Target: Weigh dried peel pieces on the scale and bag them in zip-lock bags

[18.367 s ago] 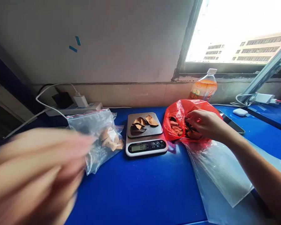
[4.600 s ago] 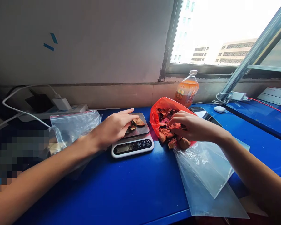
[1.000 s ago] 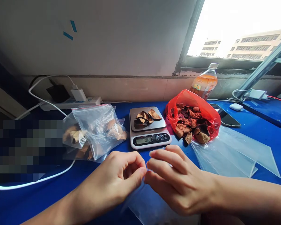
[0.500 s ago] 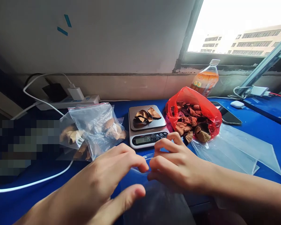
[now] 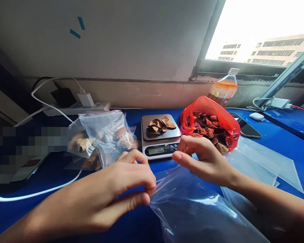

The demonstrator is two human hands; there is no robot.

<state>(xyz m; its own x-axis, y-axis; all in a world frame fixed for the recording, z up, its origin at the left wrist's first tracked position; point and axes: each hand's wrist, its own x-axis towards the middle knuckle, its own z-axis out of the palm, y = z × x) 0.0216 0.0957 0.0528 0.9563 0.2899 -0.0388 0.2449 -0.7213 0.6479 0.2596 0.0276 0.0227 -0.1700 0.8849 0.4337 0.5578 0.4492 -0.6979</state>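
Note:
My left hand (image 5: 128,184) is closed in a pinch on the edge of a clear zip bag (image 5: 205,206), which spreads out to the right in front of me. My right hand (image 5: 202,158) hovers over the bag's upper edge, thumb and curled index finger brought together. Whether plastic is between those fingertips is hidden. Just beyond the hands stands a digital scale (image 5: 155,157) with a display that seems to read 10.2. Brown dried peel pieces (image 5: 160,125) lie on its metal plate. To its right, an open red plastic bag (image 5: 229,126) holds many reddish-brown dried pieces (image 5: 205,121).
Filled clear bags (image 5: 108,130) lie left of the scale, near a white cable (image 5: 53,189) and a power strip (image 5: 101,107). Flat clear bags (image 5: 281,165), a phone (image 5: 250,130) and a drink bottle (image 5: 224,89) are on the right. A wall closes off the back.
The clear bag has come up into view, its edge pinched by my left hand. My right hand has moved right and slightly up, away from the left. The view has shifted slightly.

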